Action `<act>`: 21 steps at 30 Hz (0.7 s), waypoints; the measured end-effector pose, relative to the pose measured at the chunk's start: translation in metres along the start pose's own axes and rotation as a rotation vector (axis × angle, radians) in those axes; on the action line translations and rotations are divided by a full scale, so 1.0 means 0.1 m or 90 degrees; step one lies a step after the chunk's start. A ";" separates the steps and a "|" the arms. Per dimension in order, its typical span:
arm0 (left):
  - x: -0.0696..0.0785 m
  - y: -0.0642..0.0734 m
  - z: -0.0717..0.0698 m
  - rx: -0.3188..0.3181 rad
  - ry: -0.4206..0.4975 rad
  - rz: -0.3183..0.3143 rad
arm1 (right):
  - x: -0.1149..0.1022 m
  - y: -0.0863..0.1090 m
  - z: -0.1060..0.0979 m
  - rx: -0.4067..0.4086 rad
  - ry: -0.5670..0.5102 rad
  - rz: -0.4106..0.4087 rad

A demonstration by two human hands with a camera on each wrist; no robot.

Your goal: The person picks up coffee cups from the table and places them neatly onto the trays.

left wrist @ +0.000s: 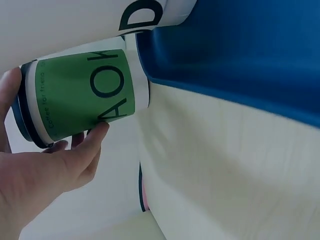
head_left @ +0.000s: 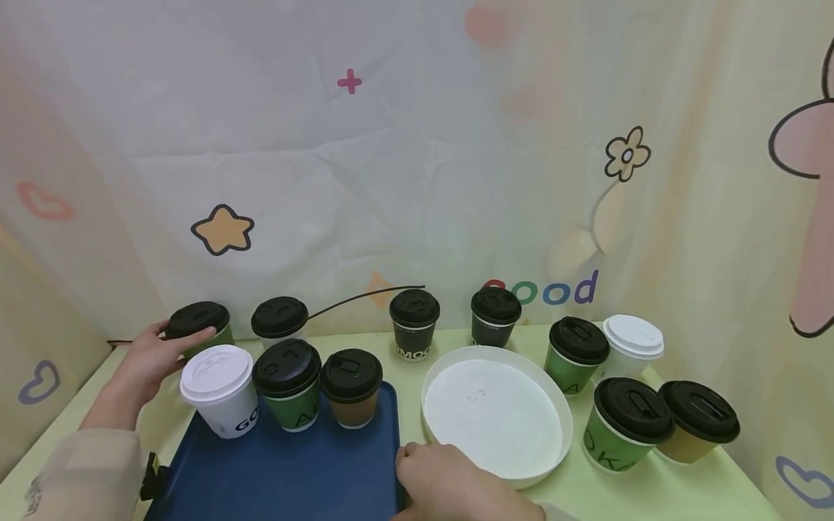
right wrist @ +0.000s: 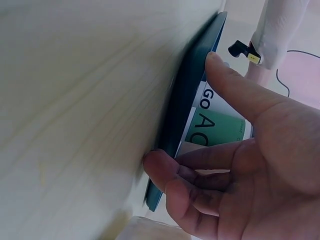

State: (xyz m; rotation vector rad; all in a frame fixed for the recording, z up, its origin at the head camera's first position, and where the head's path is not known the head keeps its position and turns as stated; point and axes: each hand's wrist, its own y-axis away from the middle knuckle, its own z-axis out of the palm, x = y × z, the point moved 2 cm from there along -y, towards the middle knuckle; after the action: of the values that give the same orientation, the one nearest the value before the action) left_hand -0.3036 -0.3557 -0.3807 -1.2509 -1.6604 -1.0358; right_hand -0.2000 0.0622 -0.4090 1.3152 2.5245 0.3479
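Observation:
At the back left corner my left hand point(head_left: 146, 358) grips a green paper coffee cup point(left wrist: 85, 95) with a black lid, thumb by the lid and fingers along its side. The cup stands just off the corner of a blue tray point(head_left: 280, 477). On that tray's far end are a white cup point(head_left: 221, 394), a green cup point(head_left: 289, 387) and a brown cup point(head_left: 352, 391). My right hand point(head_left: 456, 481) holds the tray's right rim, thumb point(right wrist: 232, 82) and curled fingers against the edge.
A round white dish point(head_left: 498, 420) lies right of the tray. A white cup with a black lid point(head_left: 280, 318) and two dark cups point(head_left: 414, 325) stand along the back by the curtain. Green, white and brown cups point(head_left: 628, 427) cluster at the right.

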 end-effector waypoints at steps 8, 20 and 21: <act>-0.02 0.04 -0.06 0.021 -0.009 -0.014 | 0.00 0.02 0.01 0.024 0.008 -0.013; -0.07 0.14 -0.16 0.002 -0.014 0.017 | 0.02 0.01 0.01 0.023 0.008 -0.017; -0.08 0.15 -0.17 -0.001 -0.014 0.020 | 0.02 0.01 0.01 0.024 0.011 -0.018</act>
State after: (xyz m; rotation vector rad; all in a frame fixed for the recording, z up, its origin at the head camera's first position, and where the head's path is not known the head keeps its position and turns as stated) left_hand -0.2851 -0.3709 -0.3800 -1.2891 -1.6514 -1.0081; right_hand -0.2002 0.0646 -0.4102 1.2935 2.5731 0.3079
